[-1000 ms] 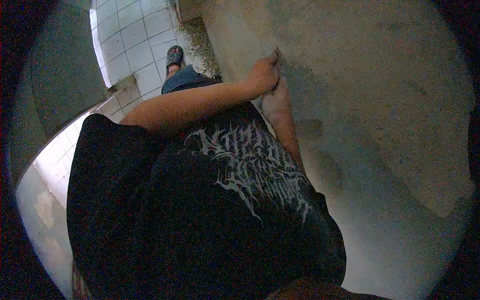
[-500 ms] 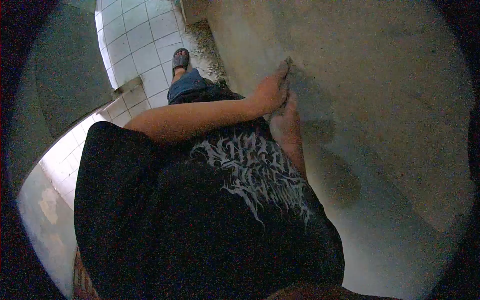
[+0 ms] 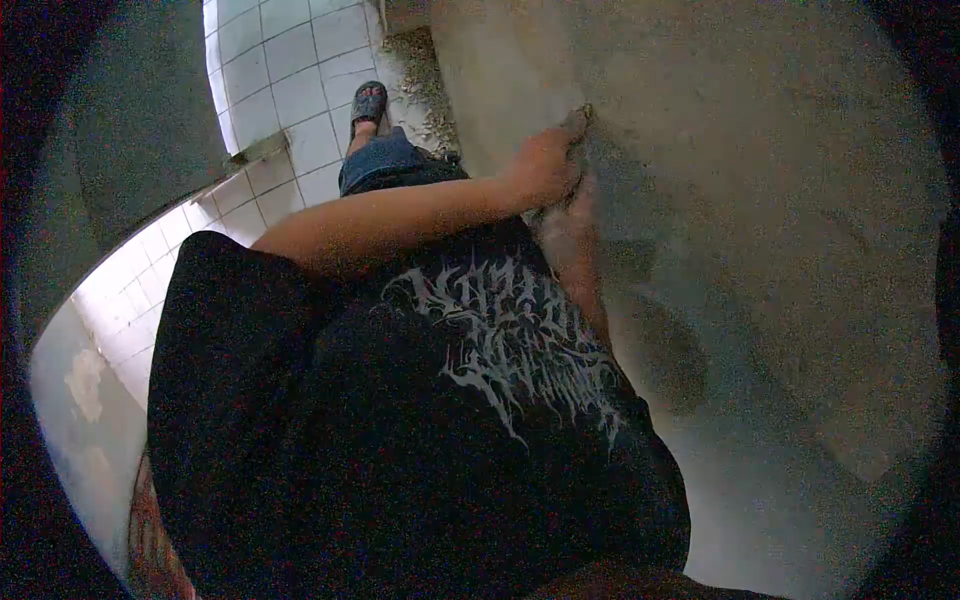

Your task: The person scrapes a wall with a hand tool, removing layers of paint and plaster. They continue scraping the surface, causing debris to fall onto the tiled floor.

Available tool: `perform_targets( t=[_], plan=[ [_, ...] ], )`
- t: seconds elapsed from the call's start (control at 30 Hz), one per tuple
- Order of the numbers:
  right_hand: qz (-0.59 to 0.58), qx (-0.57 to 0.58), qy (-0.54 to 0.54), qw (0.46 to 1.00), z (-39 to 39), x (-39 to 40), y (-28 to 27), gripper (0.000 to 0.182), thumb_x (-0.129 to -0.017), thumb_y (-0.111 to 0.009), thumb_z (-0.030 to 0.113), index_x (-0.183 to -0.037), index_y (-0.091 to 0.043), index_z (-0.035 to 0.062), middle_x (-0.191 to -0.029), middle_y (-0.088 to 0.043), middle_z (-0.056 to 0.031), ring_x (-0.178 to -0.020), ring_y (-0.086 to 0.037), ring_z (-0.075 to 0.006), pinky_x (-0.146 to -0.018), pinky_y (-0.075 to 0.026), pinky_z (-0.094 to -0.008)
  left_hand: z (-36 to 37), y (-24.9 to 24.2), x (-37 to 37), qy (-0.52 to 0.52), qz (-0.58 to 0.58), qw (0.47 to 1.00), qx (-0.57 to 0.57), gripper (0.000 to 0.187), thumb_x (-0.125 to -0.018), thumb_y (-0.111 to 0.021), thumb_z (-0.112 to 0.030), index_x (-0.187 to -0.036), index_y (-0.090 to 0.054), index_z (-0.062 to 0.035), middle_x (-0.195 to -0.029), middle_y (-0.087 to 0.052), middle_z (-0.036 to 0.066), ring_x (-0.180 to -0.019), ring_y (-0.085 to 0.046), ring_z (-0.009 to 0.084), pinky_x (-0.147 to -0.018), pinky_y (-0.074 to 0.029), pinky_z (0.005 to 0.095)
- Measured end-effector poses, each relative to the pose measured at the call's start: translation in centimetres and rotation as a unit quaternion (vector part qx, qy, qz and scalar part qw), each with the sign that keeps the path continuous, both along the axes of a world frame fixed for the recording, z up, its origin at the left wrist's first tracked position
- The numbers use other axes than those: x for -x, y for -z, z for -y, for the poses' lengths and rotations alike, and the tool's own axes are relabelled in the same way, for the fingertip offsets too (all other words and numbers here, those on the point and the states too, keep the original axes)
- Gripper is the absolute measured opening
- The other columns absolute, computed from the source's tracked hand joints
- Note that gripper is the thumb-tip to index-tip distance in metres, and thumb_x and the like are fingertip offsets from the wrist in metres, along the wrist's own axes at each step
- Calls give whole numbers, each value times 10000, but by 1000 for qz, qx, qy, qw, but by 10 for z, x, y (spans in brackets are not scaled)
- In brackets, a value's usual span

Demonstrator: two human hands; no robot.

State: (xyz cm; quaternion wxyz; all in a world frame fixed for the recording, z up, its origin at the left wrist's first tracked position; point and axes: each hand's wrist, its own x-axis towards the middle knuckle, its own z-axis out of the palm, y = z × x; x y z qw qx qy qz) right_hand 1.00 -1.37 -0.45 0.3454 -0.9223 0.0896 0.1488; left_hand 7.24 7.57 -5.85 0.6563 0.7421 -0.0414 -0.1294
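My left hand (image 3: 548,168) reaches across my front to a plastered wall (image 3: 770,180), its fingers bent and pressed together close to the surface. Grey dust or plaster covers the fingertips. Just below it, touching or nearly so, is my right hand (image 3: 568,228), partly hidden by the left hand and my shirt. A small dark edge shows between the two hands, too dim and grainy to name. Both hands seem closed around or against it. Darker, damp-looking patches and shadows mark the wall beside them.
A white tiled floor (image 3: 290,60) lies at upper left, where my sandalled foot (image 3: 369,102) stands. Crumbled debris (image 3: 425,90) runs along the wall's base. A grey panel-like surface (image 3: 140,110) is at far left. My black printed shirt (image 3: 400,430) fills the lower middle.
Both hands stay together at the wall. The left fingers look more bent than before, and their tips have shifted slightly up and right. The view has tilted a little.
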Motion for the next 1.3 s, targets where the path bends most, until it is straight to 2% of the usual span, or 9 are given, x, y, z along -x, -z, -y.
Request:
perform_targets(
  t=[0.23, 0.3, 0.63, 0.73, 0.8, 0.93, 1.13, 1.2, 1.3],
  plan=[
    [-156, -226, 154, 949, -7, -20, -17, 460, -918, -427, 197, -1316, -290, 10, -1272, -465, -180, -1129, -480, -314, -933, -382, -406, 0, -29, -6, 19, -44, 999, 7, 509, -815, -436, -95, -1310, -371, 2, -1270, -438, 269, -1173, -424, 407, -996, -347, 424],
    [-40, 6, 43, 998, -4, -10, -20, 427, -915, -425, 179, -1296, -313, 21, -1227, -494, -175, -1083, -506, -298, -880, -415, -402, 1, -25, -8, 30, -9, 999, -9, 508, -819, -431, -96, -1314, -366, 0, -1273, -435, 268, -1174, -424, 405, -1001, -342, 424],
    [-90, -28, 75, 993, -13, 1, -26, 417, -910, -440, 147, -1279, -318, -4, -1174, -511, -177, -1063, -505, -282, -875, -420, -421, 8, -21, 10, -7, -37, 998, -48, 424, -855, -469, -199, -1235, -466, -9, -1147, -541, 247, -1069, -513, 412, -939, -399, 435],
    [-10, -340, 134, 931, -8, -6, -4, 406, -921, -437, 169, -1277, -334, 3, -1171, -517, -190, -1065, -511, -303, -894, -410, -414, 2, -27, 5, -26, -36, 999, -15, 380, -829, -484, -156, -1170, -509, 9, -1098, -552, 267, -1032, -519, 426, -920, -402, 454],
    [25, -41, -20, 999, -6, -11, -18, 413, -928, -437, 192, -1277, -341, -7, -1186, -511, -209, -1092, -504, -321, -928, -387, -411, -1, -24, 0, -10, -40, 999, -14, 380, -826, -491, -159, -1164, -513, 11, -1094, -555, 266, -1022, -525, 429, -914, -408, 454],
    [-99, 5, 69, 993, -23, -17, -47, 416, -932, -435, 204, -1274, -349, -17, -1193, -510, -221, -1111, -497, -335, -940, -376, -409, 12, -1, 4, -34, -2, 999, -1, 383, -826, -499, -166, -1169, -516, 2, -1152, -536, 250, -1050, -513, 421, -930, -401, 444],
    [112, -143, -19, 983, -15, -17, -13, 409, -927, -448, 218, -1248, -370, -24, -1151, -520, -217, -1067, -514, -329, -915, -394, -401, 3, -12, 3, 9, -28, 999, -17, 414, -835, -472, -149, -1229, -481, -23, -1241, -485, 230, -1120, -484, 391, -969, -376, 425],
    [-45, -205, 63, 976, -11, -12, -20, 403, -924, -452, 206, -1236, -364, -32, -1147, -509, -202, -1045, -516, -306, -908, -398, -393, 0, -16, 4, 32, -49, 997, -45, 439, -840, -459, -144, -1265, -454, -32, -1268, -464, 228, -1144, -471, 381, -979, -370, 418],
    [50, -38, 7, 998, -9, -6, -7, 398, -922, -445, 196, -1234, -356, -34, -1137, -506, -196, -1019, -524, -300, -891, -406, -395, 2, -18, 1, 3, -23, 999, 27, 485, -855, -432, -145, -1327, -384, -49, -1314, -422, 213, -1186, -439, 365, -1000, -355, 399]
  ],
)
